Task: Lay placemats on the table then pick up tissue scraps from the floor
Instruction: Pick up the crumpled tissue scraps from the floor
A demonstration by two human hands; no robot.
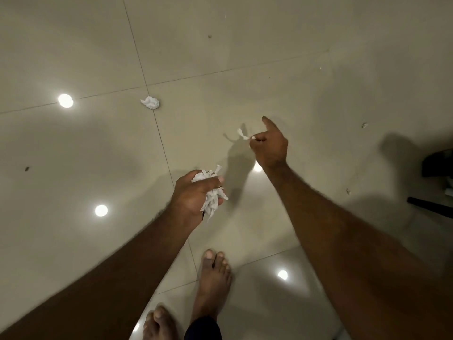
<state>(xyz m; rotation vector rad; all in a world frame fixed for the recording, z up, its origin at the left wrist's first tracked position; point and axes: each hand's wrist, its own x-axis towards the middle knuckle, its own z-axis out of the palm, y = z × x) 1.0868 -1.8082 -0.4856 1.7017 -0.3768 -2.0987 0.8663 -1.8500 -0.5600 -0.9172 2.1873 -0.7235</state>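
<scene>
Over the floor, right fingers pinch a scrap — left fingers clutch a wad.

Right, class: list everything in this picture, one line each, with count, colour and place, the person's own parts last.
tissue ball: one, white, on the floor, upper left
tissue bundle: one, white, in the left hand
tissue scrap: one, white, in the right hand
small bits: few, pale, on floor at right
light reflections: several, white, on floor
floor: one, beige tiles
dark furniture: partly seen, black, right edge
left hand: one, grips the bundle
right hand: one, pinches the scrap
feet: two, bare, bottom centre
</scene>
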